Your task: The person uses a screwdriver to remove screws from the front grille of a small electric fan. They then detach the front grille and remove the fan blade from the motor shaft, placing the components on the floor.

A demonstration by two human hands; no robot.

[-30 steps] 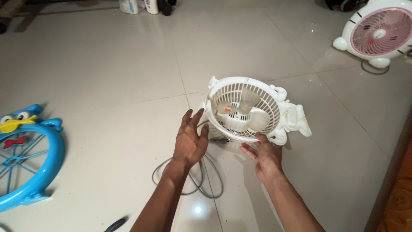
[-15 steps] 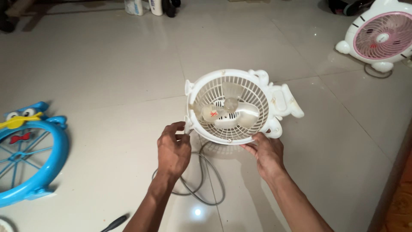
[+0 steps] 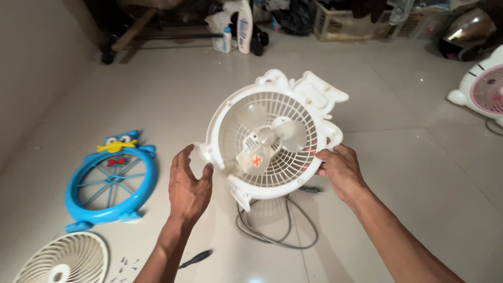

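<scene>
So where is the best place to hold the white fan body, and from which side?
Probably the outer rim of the white fan body, from its two opposite sides, as the left hand and right hand do. The rim is solid; the grille looks thin, with blades behind.

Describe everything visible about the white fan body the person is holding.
The white fan body looks like moulded plastic: a round slatted grille behind three translucent blades, one bearing a red mark, with ear-like lugs around the rim. It is lifted off the tiled floor, tilted toward the camera. The left hand cups its lower left edge, the right hand grips its right rim. A grey cord trails beneath.
</scene>
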